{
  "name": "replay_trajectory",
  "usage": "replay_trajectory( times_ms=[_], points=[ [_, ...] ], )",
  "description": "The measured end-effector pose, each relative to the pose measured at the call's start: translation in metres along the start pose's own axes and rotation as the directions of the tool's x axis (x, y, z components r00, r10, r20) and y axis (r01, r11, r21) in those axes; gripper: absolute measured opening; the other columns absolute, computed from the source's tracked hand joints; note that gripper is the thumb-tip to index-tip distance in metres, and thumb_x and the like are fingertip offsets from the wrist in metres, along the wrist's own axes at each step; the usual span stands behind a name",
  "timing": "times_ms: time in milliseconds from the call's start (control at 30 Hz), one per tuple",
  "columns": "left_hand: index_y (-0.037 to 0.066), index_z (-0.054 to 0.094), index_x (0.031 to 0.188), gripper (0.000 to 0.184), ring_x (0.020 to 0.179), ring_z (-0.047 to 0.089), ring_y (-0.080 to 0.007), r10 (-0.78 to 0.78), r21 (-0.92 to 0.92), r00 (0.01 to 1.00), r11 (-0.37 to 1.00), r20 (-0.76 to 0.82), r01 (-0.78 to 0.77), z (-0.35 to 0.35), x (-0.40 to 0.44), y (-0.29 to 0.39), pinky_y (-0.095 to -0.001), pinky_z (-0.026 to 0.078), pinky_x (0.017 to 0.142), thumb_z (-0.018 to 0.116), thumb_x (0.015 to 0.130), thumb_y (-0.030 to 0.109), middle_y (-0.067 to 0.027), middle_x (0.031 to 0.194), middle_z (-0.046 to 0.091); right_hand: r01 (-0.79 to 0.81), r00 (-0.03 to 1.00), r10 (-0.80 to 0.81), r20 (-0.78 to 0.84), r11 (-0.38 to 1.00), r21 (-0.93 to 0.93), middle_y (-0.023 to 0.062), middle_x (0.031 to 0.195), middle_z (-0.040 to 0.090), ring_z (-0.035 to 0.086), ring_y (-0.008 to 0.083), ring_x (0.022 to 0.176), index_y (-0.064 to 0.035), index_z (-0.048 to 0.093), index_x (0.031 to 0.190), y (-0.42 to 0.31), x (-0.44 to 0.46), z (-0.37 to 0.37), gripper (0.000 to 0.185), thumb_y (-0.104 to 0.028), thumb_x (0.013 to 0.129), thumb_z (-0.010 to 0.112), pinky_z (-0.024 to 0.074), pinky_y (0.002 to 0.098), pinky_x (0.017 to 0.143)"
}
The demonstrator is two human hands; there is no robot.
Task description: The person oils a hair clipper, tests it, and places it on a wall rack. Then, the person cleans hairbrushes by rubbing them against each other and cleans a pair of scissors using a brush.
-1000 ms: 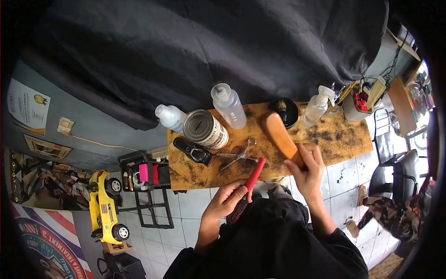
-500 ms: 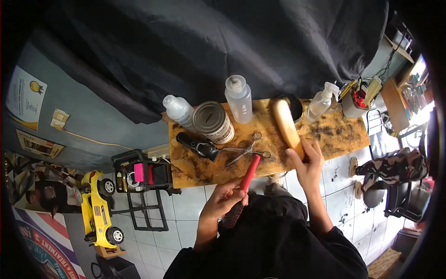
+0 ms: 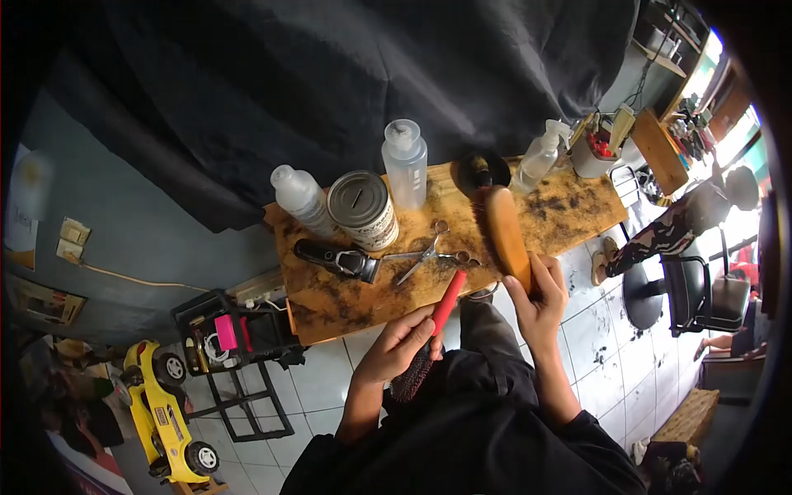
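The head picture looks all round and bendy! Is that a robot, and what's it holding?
No robot here, just a person. Every picture comes from one camera worn on their head, looking down. The left hand grips a red-handled brush. The right hand holds a curved wooden brush. On the wooden table lie open scissors and a black clipper. A big tin, a spray bottle and two plastic bottles stand there too. The dark bits scattered on the wood look like hair.
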State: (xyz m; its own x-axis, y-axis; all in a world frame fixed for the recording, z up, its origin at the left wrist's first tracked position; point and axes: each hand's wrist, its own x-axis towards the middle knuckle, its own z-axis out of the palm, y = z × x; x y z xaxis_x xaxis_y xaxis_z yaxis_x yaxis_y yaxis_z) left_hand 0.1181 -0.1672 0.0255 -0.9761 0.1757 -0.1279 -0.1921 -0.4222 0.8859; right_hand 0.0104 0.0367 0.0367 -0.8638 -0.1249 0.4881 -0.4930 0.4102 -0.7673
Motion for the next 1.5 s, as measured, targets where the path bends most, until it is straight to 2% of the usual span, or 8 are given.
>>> replay_trajectory(
  times_ms=[233,300,500,700,967,1167,1300,1500],
  points=[
    [-0.003,0.053,0.121,0.029,0.067,0.057,-0.0099,0.203,0.012,0.953,0.978,-0.225,-0.206,0.013,0.030,-0.016,-0.0279,0.053,0.069,0.050,0.099,0.015,-0.0054,0.088,0.057,0.309,0.838,-0.357,0.413,0.934,0.180,0.0102,0.092,0.058,0.060,0.0222,0.071,-0.0050,0.069,0.098,-0.002,-0.016,-0.014,0.043,-0.026,0.064,0.085,0.0493,0.0293,0.059],
    [-0.003,0.054,0.119,0.025,0.072,0.058,-0.0107,0.117,0.020,0.993,0.993,-0.004,-0.117,-0.003,0.026,-0.016,-0.0272,0.052,0.073,0.050,0.098,0.011,-0.0072,0.095,0.059,0.179,0.911,-0.224,0.347,0.971,0.156,0.0124,0.094,0.057,0.058,0.0235,0.077,0.0000,0.066,0.100,0.012,-0.007,-0.012,0.042,-0.023,0.069,0.082,0.0476,0.0308,0.060],
    [-0.006,0.057,0.114,0.022,0.090,0.057,-0.0117,0.231,0.179,0.925,0.967,-0.300,-0.184,0.040,0.039,-0.005,-0.0261,0.046,0.081,0.055,0.094,0.005,-0.0057,0.092,0.061,-0.186,0.956,0.117,0.268,0.950,0.249,0.0147,0.090,0.053,0.052,0.0229,0.076,0.0111,0.053,0.116,0.025,0.057,-0.019,0.041,-0.008,0.083,0.066,0.0434,0.0320,0.068],
    [-0.005,0.056,0.114,0.025,0.085,0.058,-0.0094,0.596,0.531,0.432,0.802,-0.677,-0.274,0.097,0.058,-0.008,-0.0220,0.047,0.076,0.061,0.090,0.000,-0.0054,0.094,0.064,0.082,0.621,-0.410,0.668,0.881,0.465,0.0175,0.092,0.053,0.054,0.0257,0.075,0.0092,0.051,0.126,0.019,0.083,-0.038,0.054,-0.015,0.082,0.072,0.0465,0.0321,0.068],
    [-0.008,0.054,0.109,0.017,0.100,0.061,-0.0206,0.604,0.666,-0.288,0.710,-0.743,-0.230,0.173,0.056,-0.028,-0.0325,0.054,0.084,0.051,0.094,-0.003,-0.0162,0.108,0.060,-0.010,0.290,-0.578,0.762,0.795,0.607,0.0194,0.101,0.054,0.060,0.0286,0.086,0.0026,0.049,0.133,0.093,0.071,-0.035,0.053,-0.009,0.084,0.068,0.0501,0.0351,0.073],
    [-0.005,0.057,0.106,0.017,0.101,0.061,-0.0204,0.571,0.687,-0.470,0.718,-0.673,-0.112,0.218,0.060,-0.063,-0.0324,0.053,0.085,0.059,0.090,-0.002,-0.0133,0.107,0.062,-0.083,0.162,-0.702,0.694,0.691,0.718,0.0185,0.101,0.054,0.060,0.0280,0.085,0.0052,0.048,0.131,0.061,0.085,-0.047,0.052,-0.009,0.085,0.068,0.0502,0.0348,0.070],
    [-0.005,0.056,0.109,0.021,0.100,0.062,-0.0189,0.647,0.636,-0.396,0.750,-0.651,0.179,0.234,0.055,-0.063,-0.0308,0.049,0.090,0.059,0.088,-0.007,-0.0146,0.111,0.063,-0.032,0.131,-0.846,0.517,0.518,0.855,0.0165,0.103,0.053,0.061,0.0272,0.082,0.0039,0.050,0.131,0.053,0.078,-0.040,0.057,-0.013,0.081,0.073,0.0511,0.0352,0.068],
    [-0.006,0.053,0.109,0.019,0.106,0.060,-0.0278,0.623,0.786,-0.503,0.575,-0.599,-0.225,0.225,0.051,-0.052,-0.0377,0.051,0.093,0.057,0.090,-0.004,-0.0162,0.109,0.058,0.260,0.395,-0.630,0.669,0.775,0.576,0.0189,0.097,0.055,0.058,0.0309,0.091,0.0047,0.052,0.128,0.103,0.086,0.012,0.051,-0.020,0.086,0.067,0.0498,0.0356,0.071]
  ],
)
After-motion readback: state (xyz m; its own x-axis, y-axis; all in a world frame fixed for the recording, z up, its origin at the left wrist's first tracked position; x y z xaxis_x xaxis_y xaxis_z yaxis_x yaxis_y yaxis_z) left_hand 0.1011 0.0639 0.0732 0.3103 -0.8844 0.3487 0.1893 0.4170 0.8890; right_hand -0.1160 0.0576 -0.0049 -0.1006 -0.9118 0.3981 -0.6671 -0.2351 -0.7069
